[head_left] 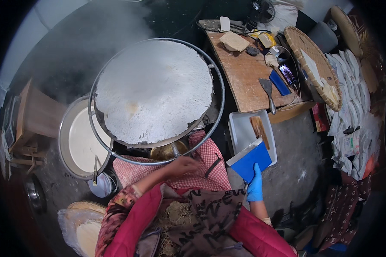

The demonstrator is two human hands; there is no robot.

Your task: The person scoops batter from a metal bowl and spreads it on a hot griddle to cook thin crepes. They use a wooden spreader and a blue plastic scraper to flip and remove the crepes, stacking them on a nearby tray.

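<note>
My gloved right hand (255,187) grips a wide blue scraper (251,162) with a pale straight edge, held above the near end of a white plastic tub (268,126). In that tub lies a brown wooden piece (260,130). My bare left hand (183,166) is closed, fingers curled, over the red checked cloth (167,176) on my lap; whatever it may hold is hidden. In front of me a large round griddle carries a thin white sheet of batter (154,92) with ragged edges and a small tan patch. A metal ring (223,100) surrounds it.
Steam rises at the back left. A basin of white batter (79,137) stands left of the griddle, with a ladle handle (95,169). On the wooden table (244,70) lie a metal spatula (268,92), another blue scraper (279,82) and a phone (287,74). A woven tray (306,55) leans beyond.
</note>
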